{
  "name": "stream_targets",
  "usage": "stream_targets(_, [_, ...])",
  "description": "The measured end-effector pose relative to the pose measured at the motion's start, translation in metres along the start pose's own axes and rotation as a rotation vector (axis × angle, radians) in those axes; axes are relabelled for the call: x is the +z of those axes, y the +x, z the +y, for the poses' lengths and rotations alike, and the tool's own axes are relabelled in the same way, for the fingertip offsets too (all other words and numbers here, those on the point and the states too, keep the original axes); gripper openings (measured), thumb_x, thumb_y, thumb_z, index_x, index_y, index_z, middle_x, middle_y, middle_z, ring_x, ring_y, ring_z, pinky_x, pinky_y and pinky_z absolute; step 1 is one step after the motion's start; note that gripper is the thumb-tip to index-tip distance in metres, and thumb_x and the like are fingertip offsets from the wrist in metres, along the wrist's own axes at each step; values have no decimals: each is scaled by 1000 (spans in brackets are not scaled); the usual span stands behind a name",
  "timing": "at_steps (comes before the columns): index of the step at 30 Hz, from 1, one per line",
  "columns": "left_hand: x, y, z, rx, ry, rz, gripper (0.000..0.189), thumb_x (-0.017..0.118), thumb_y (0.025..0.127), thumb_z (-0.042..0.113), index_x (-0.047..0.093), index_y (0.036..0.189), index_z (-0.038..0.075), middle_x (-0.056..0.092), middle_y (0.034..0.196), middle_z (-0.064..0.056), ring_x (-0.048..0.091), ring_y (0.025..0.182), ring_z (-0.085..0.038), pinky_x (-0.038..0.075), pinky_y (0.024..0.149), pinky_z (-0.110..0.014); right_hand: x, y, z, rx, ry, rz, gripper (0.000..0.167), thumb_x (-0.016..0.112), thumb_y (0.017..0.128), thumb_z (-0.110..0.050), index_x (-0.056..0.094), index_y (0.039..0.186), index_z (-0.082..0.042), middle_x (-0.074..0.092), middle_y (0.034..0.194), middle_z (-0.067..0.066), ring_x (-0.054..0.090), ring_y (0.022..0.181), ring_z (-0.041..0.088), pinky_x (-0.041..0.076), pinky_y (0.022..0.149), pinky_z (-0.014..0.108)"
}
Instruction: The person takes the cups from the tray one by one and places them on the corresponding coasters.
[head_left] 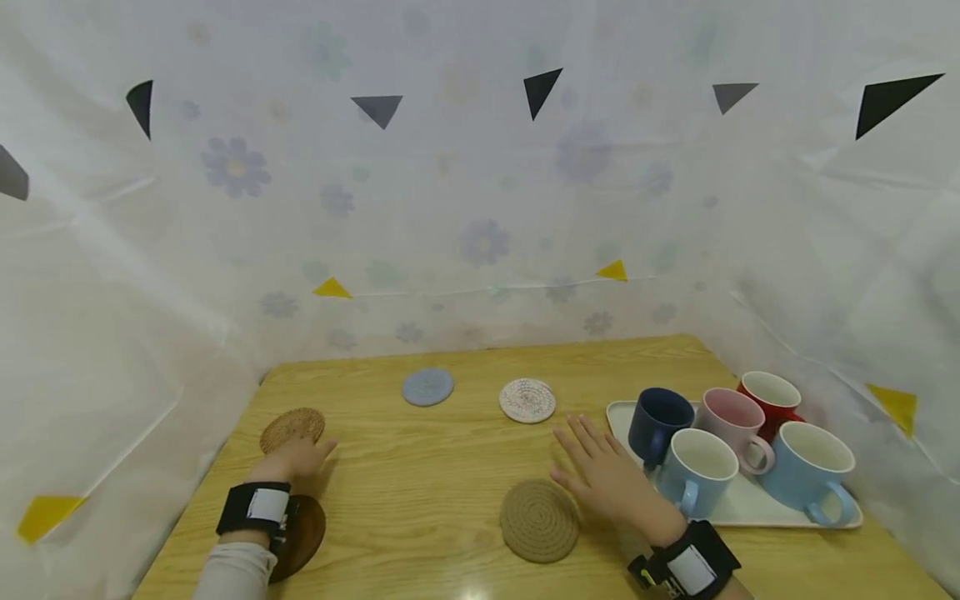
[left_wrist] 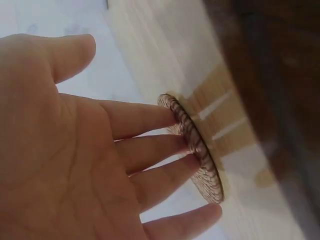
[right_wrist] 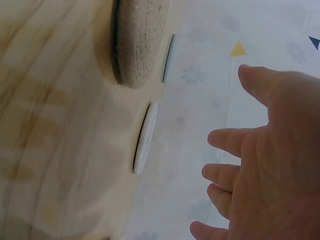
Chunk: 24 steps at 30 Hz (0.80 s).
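My left hand (head_left: pixel 294 458) reaches to a brown woven coaster (head_left: pixel 283 427) at the left of the table. Seen in the left wrist view, its extended fingers (left_wrist: pixel 150 150) lie at the coaster's edge, thumb held apart. Under the left wrist sits a dark brown round coaster (head_left: pixel 306 542), partly hidden by the wrist strap. My right hand (head_left: pixel 611 479) is spread palm down over the table, holding nothing. Just left of it lies a beige coiled-rope coaster (head_left: pixel 538 521). Further back are a white speckled coaster (head_left: pixel 527 400) and a blue-grey one (head_left: pixel 427 387).
On the right, a white tray (head_left: pixel 757 510) carries several mugs: navy (head_left: pixel 652 421), pink (head_left: pixel 731 421), red (head_left: pixel 776 412) and two light blue, one in front (head_left: pixel 697 468). A floral white sheet (head_left: pixel 465 192) surrounds the table's back and sides.
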<state>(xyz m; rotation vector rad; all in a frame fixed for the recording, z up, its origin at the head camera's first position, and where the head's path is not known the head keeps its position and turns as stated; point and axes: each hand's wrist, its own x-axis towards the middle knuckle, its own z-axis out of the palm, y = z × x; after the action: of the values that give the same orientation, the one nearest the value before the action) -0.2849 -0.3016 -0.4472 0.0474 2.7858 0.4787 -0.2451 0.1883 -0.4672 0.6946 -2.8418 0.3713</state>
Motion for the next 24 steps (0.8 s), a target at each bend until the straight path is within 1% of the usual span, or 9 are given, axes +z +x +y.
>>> stream_targets(3, [-4, 13, 0, 23, 12, 11, 71, 29, 106, 42, 37, 137, -21, 19, 147, -46, 20, 136, -60, 27, 110, -65, -1, -4, 0, -1, -7, 11, 65, 49, 98, -51, 41, 148, -10, 30, 157, 19, 26, 146, 41, 26, 113, 64])
stream_targets(6, [-8, 24, 2, 23, 12, -4, 69, 29, 106, 39, 37, 136, -22, 23, 146, -46, 23, 135, -61, 28, 110, -65, -3, -8, -1, 4, -18, 9, 64, 48, 98, -51, 42, 148, -12, 30, 157, 19, 26, 146, 40, 26, 113, 63])
stream_targets(8, [-9, 29, 3, 12, -2, -16, 68, 29, 106, 39, 35, 137, -22, 24, 145, -46, 23, 134, -61, 28, 110, -65, -4, -11, -2, 16, -20, -4, 64, 48, 98, -51, 41, 148, -13, 29, 158, 18, 26, 147, 39, 26, 114, 62])
stream_targets(12, [-9, 36, 2, 2, 13, -17, 69, 29, 106, 39, 32, 139, -22, 27, 143, -46, 24, 134, -61, 27, 110, -65, -3, -15, -2, 31, -17, -29, 62, 51, 98, -48, 41, 148, -13, 29, 158, 17, 24, 147, 38, 25, 114, 63])
stream_targets(16, [-7, 44, -2, 23, 46, 21, 68, 31, 106, 39, 36, 136, -22, 36, 138, -46, 34, 129, -61, 33, 106, -63, 1, -17, -1, 34, -19, -38, 63, 52, 97, -48, 40, 149, -14, 29, 158, 17, 24, 148, 37, 25, 115, 62])
stream_targets(19, [-7, 49, -2, 28, 31, 44, 69, 33, 105, 39, 36, 136, -23, 36, 138, -46, 35, 128, -61, 34, 106, -63, 2, -18, 0, 34, -23, -35, 64, 51, 97, -50, 40, 149, -15, 29, 158, 16, 25, 148, 36, 25, 115, 62])
stream_targets(20, [-7, 52, -2, 26, 24, 53, 70, 34, 105, 40, 34, 137, -23, 33, 140, -46, 32, 130, -60, 32, 108, -63, 3, -18, 1, 33, -23, -32, 64, 50, 97, -51, 40, 149, -15, 29, 158, 16, 25, 148, 36, 25, 115, 62])
stream_targets(22, [-6, 56, 2, 23, 22, 70, 74, 35, 104, 44, 32, 139, -22, 30, 143, -45, 29, 133, -60, 30, 109, -64, 2, -19, 1, 32, -29, -29, 64, 50, 97, -52, 40, 149, -15, 29, 159, 15, 25, 148, 36, 25, 115, 62])
stream_targets(24, [-4, 59, 11, 39, 46, 98, 76, 36, 103, 46, 30, 141, -19, 32, 144, -43, 30, 133, -59, 30, 108, -65, 2, -19, 2, 33, -32, -32, 65, 49, 97, -52, 40, 149, -14, 28, 159, 15, 24, 148, 36, 25, 115, 61])
